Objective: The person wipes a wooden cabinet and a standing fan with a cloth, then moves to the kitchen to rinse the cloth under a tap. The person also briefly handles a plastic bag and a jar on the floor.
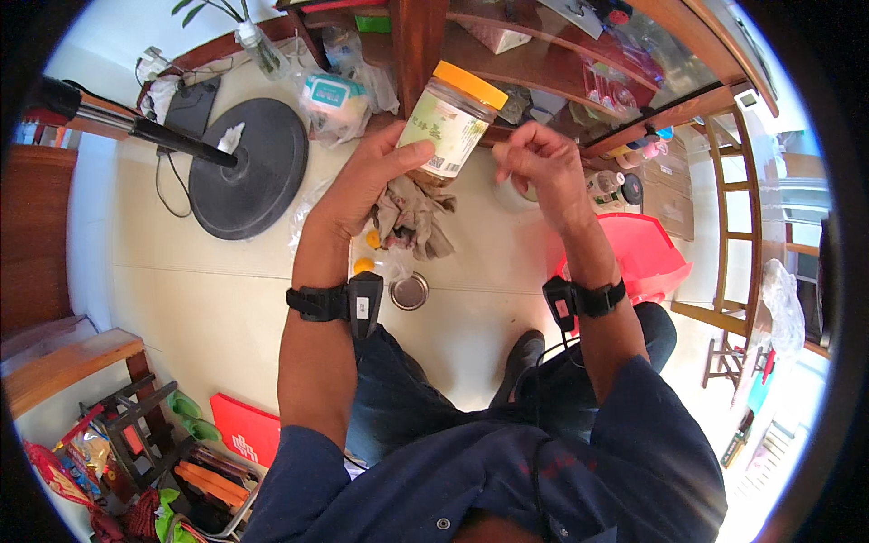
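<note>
My left hand (371,176) is wrapped round a clear jar (444,131) with an orange-yellow lid and a green-and-white label. The jar leans to the right, and its lid is on. Just right of it, my right hand (548,167) is raised with curled fingers pressed together. Whether anything small is pinched in them cannot be made out. Beneath the jar, a crumpled brown cloth or paper (412,217) lies on the floor, next to small orange-yellow round things (364,265). A round metal dish or lid (409,291) sits nearer my feet.
A black round stand base (262,195) with a pole is at the left. Behind the jar are a wipes pack (335,95) and a wooden cabinet (418,45). A red plastic bag (647,258) lies right of my right forearm, near a wooden frame (724,208).
</note>
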The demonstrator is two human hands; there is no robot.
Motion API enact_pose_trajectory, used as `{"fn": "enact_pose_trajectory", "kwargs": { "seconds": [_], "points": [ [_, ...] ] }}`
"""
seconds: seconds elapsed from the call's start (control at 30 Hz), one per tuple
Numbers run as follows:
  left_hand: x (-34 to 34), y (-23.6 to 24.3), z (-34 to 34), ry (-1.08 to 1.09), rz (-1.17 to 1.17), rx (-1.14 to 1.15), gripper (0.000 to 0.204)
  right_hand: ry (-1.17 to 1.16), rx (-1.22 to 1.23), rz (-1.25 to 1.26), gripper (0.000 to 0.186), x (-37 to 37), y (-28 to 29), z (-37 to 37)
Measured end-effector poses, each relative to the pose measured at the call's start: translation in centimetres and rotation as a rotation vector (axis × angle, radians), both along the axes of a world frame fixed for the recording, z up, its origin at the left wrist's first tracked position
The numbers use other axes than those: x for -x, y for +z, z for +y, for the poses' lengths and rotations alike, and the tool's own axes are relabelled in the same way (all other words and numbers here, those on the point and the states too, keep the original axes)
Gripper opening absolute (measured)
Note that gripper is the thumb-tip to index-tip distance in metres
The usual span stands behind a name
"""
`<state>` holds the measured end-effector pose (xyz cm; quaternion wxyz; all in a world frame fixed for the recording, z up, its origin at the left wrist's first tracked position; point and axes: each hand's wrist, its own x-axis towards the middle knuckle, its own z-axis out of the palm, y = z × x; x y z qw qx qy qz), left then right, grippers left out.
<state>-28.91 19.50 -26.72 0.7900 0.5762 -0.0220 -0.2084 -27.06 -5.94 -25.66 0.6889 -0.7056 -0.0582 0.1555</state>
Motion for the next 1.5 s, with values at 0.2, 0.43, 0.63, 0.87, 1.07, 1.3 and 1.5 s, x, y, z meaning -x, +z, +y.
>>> {"fn": "enact_pose_trajectory", "kwargs": {
  "seconds": [0.2, 0.43, 0.63, 0.87, 1.07, 1.3, 1.5],
  "points": [
    [0.7, 0.5, 0.0, 0.012, 0.050, 0.304, 0.063, 0.023, -0.129, 0.010, 0.013, 1.1, 3.3, 1.7],
    [0.7, 0.3, -0.5, -0.069, 0.162, 0.580, 0.066, 0.121, -0.246, 0.093, 0.016, 0.7, 3.8, 1.5],
    [0.2, 0.1, -0.9, -0.130, 0.185, 0.632, 0.072, 0.095, -0.223, 0.064, 0.034, 0.1, 3.5, 1.5],
    [0.3, 0.7, -1.9, -0.111, 0.272, 0.664, 0.067, -0.073, -0.322, -0.198, 0.082, -1.5, 3.0, 4.3],
    [0.2, 0.5, -2.0, -0.003, 0.245, 0.413, 0.064, -0.132, -0.039, -0.190, 0.088, -2.6, 3.6, 4.2],
    [-0.5, -1.2, -2.2, 0.042, 0.209, 0.232, 0.064, -0.222, 0.144, -0.127, 0.081, -3.0, 2.4, 4.7],
    [-0.3, -0.4, -2.2, 0.052, 0.317, 0.237, 0.064, -0.230, 0.159, -0.184, 0.085, -3.2, 2.2, 4.9]
  ]
}}
